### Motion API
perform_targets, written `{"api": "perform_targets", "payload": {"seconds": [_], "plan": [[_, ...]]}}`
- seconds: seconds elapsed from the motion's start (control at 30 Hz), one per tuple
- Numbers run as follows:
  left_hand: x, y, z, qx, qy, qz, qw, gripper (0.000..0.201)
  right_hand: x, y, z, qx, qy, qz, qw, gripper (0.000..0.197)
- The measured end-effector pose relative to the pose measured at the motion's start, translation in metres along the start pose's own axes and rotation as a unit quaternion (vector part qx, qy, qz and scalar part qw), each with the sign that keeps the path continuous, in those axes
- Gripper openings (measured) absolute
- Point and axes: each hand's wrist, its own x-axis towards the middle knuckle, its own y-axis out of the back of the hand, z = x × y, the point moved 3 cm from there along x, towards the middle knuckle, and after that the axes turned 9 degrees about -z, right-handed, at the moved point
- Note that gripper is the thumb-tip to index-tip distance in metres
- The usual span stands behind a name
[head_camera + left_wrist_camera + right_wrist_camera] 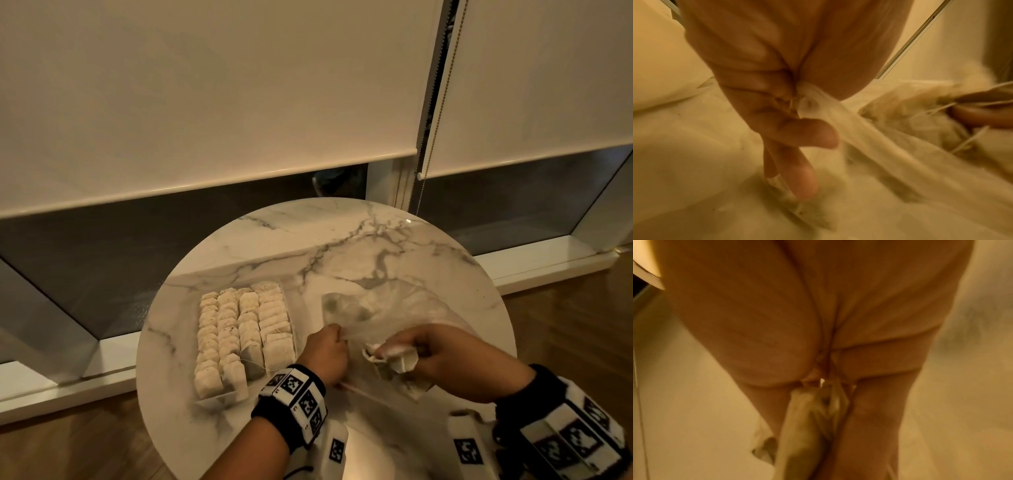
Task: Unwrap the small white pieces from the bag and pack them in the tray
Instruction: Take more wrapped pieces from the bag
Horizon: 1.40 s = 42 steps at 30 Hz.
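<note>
A clear plastic bag (383, 308) lies crumpled on the round marble table (308, 240), right of a tray (219, 399) packed with rows of small white tea bags (239, 329). My left hand (337, 334) pinches the bag's edge; in the left wrist view the stretched plastic (828, 123) runs out from between thumb and fingers. My right hand (394, 353) grips a small bunch of white pieces (400, 361) with their strings, partly inside the bag's mouth. In the right wrist view the pieces (813, 418) sit squeezed between thumb and fingers.
The table stands close to a low window with roller blinds (205, 102) and a bead chain (442, 96). Wooden floor (565, 325) surrounds the table. Bare marble shows behind the bag and tray.
</note>
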Motion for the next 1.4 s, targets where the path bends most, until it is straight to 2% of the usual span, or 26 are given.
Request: {"api": "perform_targets", "payload": {"seconds": [0.13, 0.23, 0.3, 0.43, 0.5, 0.6, 0.67, 0.8, 0.9, 0.97, 1.1, 1.17, 1.23, 1.27, 1.33, 1.37, 1.4], "plan": [[-0.004, 0.003, 0.006, -0.039, -0.004, -0.001, 0.999, 0.028, -0.001, 0.006, -0.005, 0.004, 0.013, -0.002, 1.0, 0.031], [-0.005, 0.01, 0.014, -0.117, 0.008, -0.007, 0.993, 0.029, 0.005, 0.017, -0.007, -0.007, 0.018, 0.061, 0.998, 0.025], [0.002, 0.022, 0.021, -0.12, -0.003, 0.012, 0.993, 0.03, 0.011, 0.025, -0.012, 0.006, 0.035, 0.092, 0.995, 0.024], [0.004, 0.051, 0.045, -0.228, -0.042, 0.034, 0.972, 0.029, 0.025, 0.047, -0.031, -0.006, 0.09, 0.177, 0.98, 0.031], [0.004, 0.063, 0.055, -0.266, -0.077, 0.048, 0.96, 0.029, 0.034, 0.058, -0.039, 0.042, 0.127, 0.215, 0.967, 0.029], [0.004, 0.07, 0.057, -0.28, -0.103, 0.086, 0.951, 0.033, 0.045, 0.07, -0.046, 0.11, 0.152, 0.279, 0.942, 0.026], [0.001, 0.065, 0.05, -0.257, -0.093, 0.086, 0.958, 0.03, 0.045, 0.072, -0.047, 0.105, 0.143, 0.301, 0.937, 0.027], [-0.002, 0.033, 0.027, -0.169, -0.019, 0.002, 0.985, 0.028, 0.021, 0.061, -0.052, 0.012, 0.09, 0.219, 0.971, 0.029], [0.001, 0.006, 0.009, -0.133, 0.023, -0.058, 0.989, 0.031, -0.004, 0.05, -0.055, 0.01, 0.078, 0.176, 0.981, 0.031], [0.005, -0.006, 0.003, -0.153, 0.032, -0.078, 0.985, 0.034, -0.017, 0.046, -0.057, 0.036, 0.082, 0.171, 0.981, 0.033], [0.019, -0.028, 0.0, -0.275, 0.08, -0.118, 0.951, 0.037, -0.033, 0.043, -0.058, 0.125, 0.107, 0.165, 0.973, 0.028], [0.034, -0.034, 0.0, -0.342, 0.093, -0.135, 0.925, 0.046, -0.038, 0.043, -0.058, 0.185, 0.133, 0.167, 0.959, 0.03], [0.045, -0.035, 0.003, -0.392, 0.084, -0.156, 0.903, 0.042, -0.041, 0.044, -0.059, 0.242, 0.161, 0.179, 0.94, 0.032], [0.05, -0.035, 0.004, -0.405, 0.082, -0.153, 0.898, 0.039, -0.043, 0.045, -0.06, 0.261, 0.171, 0.185, 0.932, 0.031], [0.053, -0.035, 0.012, -0.484, 0.094, -0.155, 0.856, 0.032, -0.043, 0.045, -0.06, 0.289, 0.183, 0.196, 0.919, 0.03], [0.057, -0.035, 0.015, -0.518, 0.092, -0.132, 0.84, 0.029, -0.043, 0.046, -0.059, 0.297, 0.186, 0.201, 0.915, 0.03], [0.061, -0.035, 0.016, -0.531, 0.087, -0.111, 0.835, 0.029, -0.043, 0.046, -0.058, 0.303, 0.189, 0.205, 0.912, 0.03]]}}
